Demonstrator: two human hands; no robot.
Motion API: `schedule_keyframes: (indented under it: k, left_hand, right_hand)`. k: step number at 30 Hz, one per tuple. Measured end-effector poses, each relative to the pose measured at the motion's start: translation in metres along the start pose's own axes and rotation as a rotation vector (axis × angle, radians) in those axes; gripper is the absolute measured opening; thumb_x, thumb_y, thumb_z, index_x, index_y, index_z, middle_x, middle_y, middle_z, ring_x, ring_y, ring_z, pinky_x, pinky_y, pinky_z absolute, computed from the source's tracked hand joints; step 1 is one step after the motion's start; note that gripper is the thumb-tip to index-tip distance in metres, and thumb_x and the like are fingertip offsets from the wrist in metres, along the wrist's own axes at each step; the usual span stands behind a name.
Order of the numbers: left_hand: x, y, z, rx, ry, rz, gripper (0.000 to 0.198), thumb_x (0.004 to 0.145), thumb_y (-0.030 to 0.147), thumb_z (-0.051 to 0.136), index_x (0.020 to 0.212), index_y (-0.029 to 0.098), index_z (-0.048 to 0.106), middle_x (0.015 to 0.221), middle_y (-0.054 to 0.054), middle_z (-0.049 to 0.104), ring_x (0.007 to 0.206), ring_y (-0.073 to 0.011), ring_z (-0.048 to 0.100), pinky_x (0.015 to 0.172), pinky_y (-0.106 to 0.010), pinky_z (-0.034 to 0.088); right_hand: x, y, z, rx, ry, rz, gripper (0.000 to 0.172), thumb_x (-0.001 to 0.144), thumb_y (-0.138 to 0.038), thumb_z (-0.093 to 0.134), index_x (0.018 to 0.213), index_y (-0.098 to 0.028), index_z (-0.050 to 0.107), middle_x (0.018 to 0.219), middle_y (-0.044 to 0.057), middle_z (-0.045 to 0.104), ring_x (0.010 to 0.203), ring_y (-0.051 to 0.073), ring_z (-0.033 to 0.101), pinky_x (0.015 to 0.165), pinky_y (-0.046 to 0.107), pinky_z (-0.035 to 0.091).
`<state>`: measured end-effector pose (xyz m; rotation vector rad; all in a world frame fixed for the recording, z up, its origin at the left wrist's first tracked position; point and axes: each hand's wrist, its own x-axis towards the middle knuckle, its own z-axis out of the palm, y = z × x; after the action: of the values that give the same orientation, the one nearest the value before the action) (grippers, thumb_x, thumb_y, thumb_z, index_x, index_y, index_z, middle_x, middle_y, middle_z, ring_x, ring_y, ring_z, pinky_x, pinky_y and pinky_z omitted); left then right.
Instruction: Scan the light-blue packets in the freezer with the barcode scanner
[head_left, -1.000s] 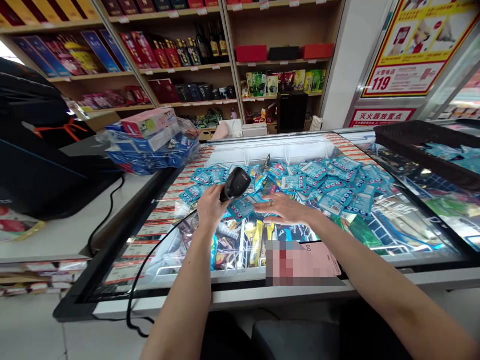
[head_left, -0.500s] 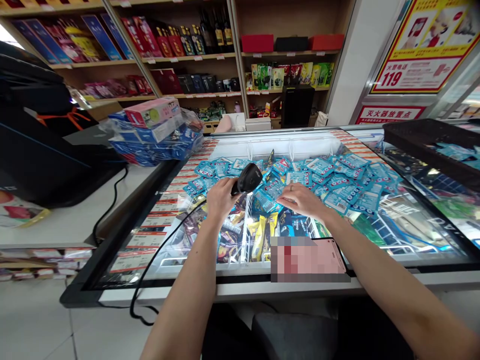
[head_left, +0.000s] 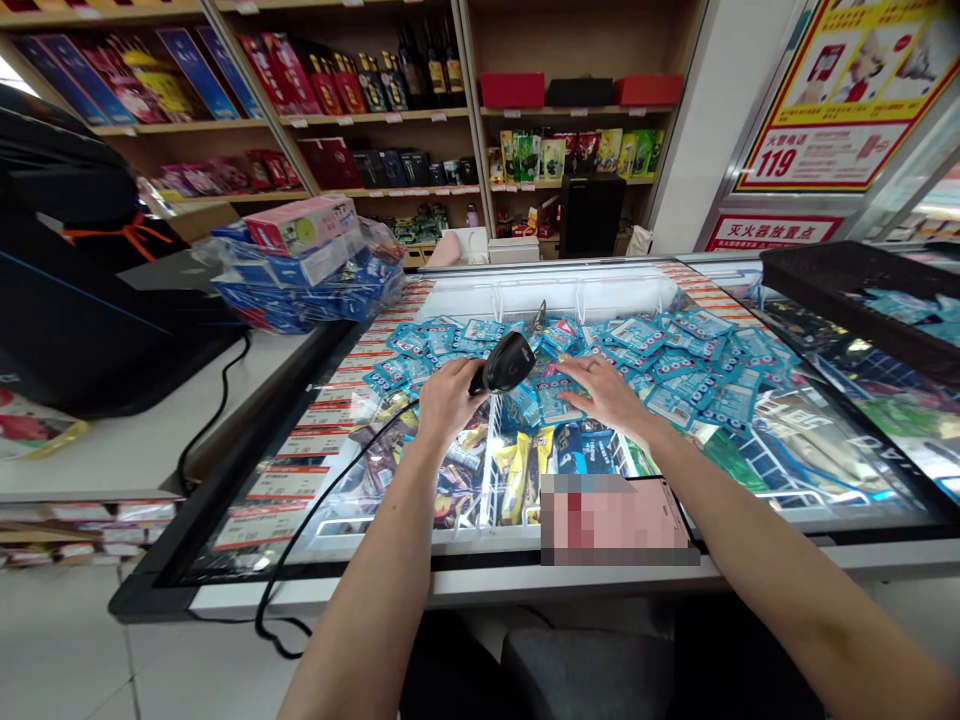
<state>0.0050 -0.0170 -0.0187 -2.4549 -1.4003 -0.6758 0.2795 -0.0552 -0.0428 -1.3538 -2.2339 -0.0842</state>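
The left hand (head_left: 450,403) is closed around the grip of a black handheld barcode scanner (head_left: 510,363), its fingers pressed together and its head pointing forward over the pile. A black coiled cable (head_left: 339,483) runs from the scanner toward 7 o'clock, across the glass and over the front edge of the chest freezer (head_left: 442,595).

The right hand (head_left: 604,395) lies open beside it, fingers spread and pressing lightly on the blue foil sachets (head_left: 637,337), with a ring (head_left: 592,366) on one finger. The sachets cover the far half of the freezer at 12 o'clock; their print is too small to read. Yellow-wrapped ice-cream bars (head_left: 516,475) show nearer the person, and a pink object (head_left: 611,520) at 6 o'clock is pixelated.

Red-and-white price strips (head_left: 300,470) line the freezer's left edge. At 10 o'clock, shrink-wrapped blue cartons (head_left: 307,290) sit under a pink box (head_left: 296,225). A black plastic tray (head_left: 847,285) at 2 o'clock holds more sachets. Above it, a yellow-bordered poster (head_left: 832,110) shows "119", and a red sign (head_left: 772,233) reads "灭火器放置点". Wooden shelves (head_left: 375,150) of boxed gifts and bottled liquor stand at 12 o'clock.
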Motion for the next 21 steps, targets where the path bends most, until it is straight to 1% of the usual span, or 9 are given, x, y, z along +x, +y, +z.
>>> schedule_keyframes:
  k: [3,6,9,10,12,14,15,18,21]
  left_hand:
    - [0.000,0.002,0.000,-0.005,-0.012,0.017,0.037,0.077,0.031,0.058,0.113,0.023,0.056,0.102,-0.007,0.063,0.098,-0.0238,0.056,0.072,-0.031,0.042]
    - [0.001,0.003,0.001,-0.005,-0.033,0.014,0.036,0.077,0.031,0.057,0.112,0.023,0.056,0.102,-0.007,0.063,0.098,-0.0239,0.057,0.071,-0.031,0.043]
    - [0.001,0.004,0.001,-0.009,-0.033,0.012,0.036,0.077,0.032,0.056,0.112,0.023,0.056,0.102,-0.007,0.063,0.098,-0.0238,0.057,0.071,-0.031,0.043]
    - [0.001,0.004,0.001,-0.011,-0.030,0.014,0.035,0.077,0.032,0.056,0.112,0.023,0.057,0.102,-0.007,0.064,0.098,-0.0237,0.057,0.072,-0.031,0.043]
    - [0.001,0.004,0.002,-0.013,-0.024,0.020,0.034,0.077,0.032,0.056,0.110,0.023,0.057,0.101,-0.006,0.064,0.097,-0.0238,0.057,0.072,-0.031,0.042]
    - [0.001,0.005,0.002,-0.016,-0.021,0.025,0.034,0.077,0.031,0.057,0.110,0.024,0.057,0.101,-0.006,0.064,0.097,-0.0238,0.057,0.072,-0.031,0.042]
    - [0.001,0.006,0.003,-0.019,-0.020,0.028,0.035,0.076,0.031,0.058,0.110,0.024,0.057,0.102,-0.006,0.063,0.097,-0.0238,0.057,0.071,-0.031,0.042]
    - [0.001,0.009,0.004,-0.045,-0.025,0.048,0.036,0.076,0.032,0.058,0.111,0.024,0.056,0.105,-0.007,0.062,0.100,-0.0234,0.056,0.072,-0.030,0.042]
    - [0.001,0.013,0.004,-0.069,-0.044,0.092,0.037,0.076,0.032,0.058,0.112,0.023,0.055,0.103,-0.007,0.063,0.099,-0.0228,0.056,0.073,-0.029,0.043]
  right_hand:
    - [0.001,0.003,0.002,0.036,-0.059,-0.025,0.047,0.087,-0.044,0.048,0.131,-0.028,0.046,0.118,0.005,0.060,0.110,0.023,0.048,0.092,0.041,0.039]
    - [0.002,0.006,0.002,0.068,-0.069,0.015,0.049,0.084,-0.048,0.053,0.129,-0.029,0.049,0.115,0.006,0.059,0.108,0.023,0.048,0.092,0.041,0.039]
    - [0.003,0.011,0.001,0.115,0.017,0.196,0.057,0.075,-0.055,0.060,0.122,-0.024,0.054,0.106,0.008,0.059,0.099,0.024,0.053,0.085,0.040,0.043]
    - [0.004,0.014,0.002,0.149,0.053,0.270,0.055,0.073,-0.055,0.061,0.118,-0.023,0.057,0.102,0.008,0.060,0.093,0.023,0.055,0.080,0.039,0.045]
    - [0.004,0.021,0.003,0.254,0.125,0.398,0.046,0.073,-0.054,0.060,0.104,-0.021,0.062,0.090,0.006,0.062,0.078,0.020,0.057,0.071,0.036,0.048]
    - [0.005,0.027,0.004,0.400,0.191,0.488,0.038,0.075,-0.052,0.058,0.093,-0.019,0.062,0.079,0.003,0.062,0.066,0.017,0.056,0.062,0.033,0.048]
    - [0.005,0.030,0.005,0.474,0.228,0.522,0.036,0.075,-0.051,0.057,0.091,-0.019,0.060,0.075,0.002,0.061,0.062,0.016,0.055,0.059,0.032,0.048]
    - [0.006,0.034,0.005,0.654,0.340,0.595,0.036,0.073,-0.049,0.058,0.094,-0.020,0.053,0.069,-0.002,0.057,0.056,0.014,0.053,0.051,0.030,0.048]
    - [0.007,0.034,0.004,0.777,0.399,0.622,0.039,0.070,-0.045,0.061,0.099,-0.022,0.047,0.073,-0.003,0.056,0.056,0.013,0.054,0.050,0.030,0.050]
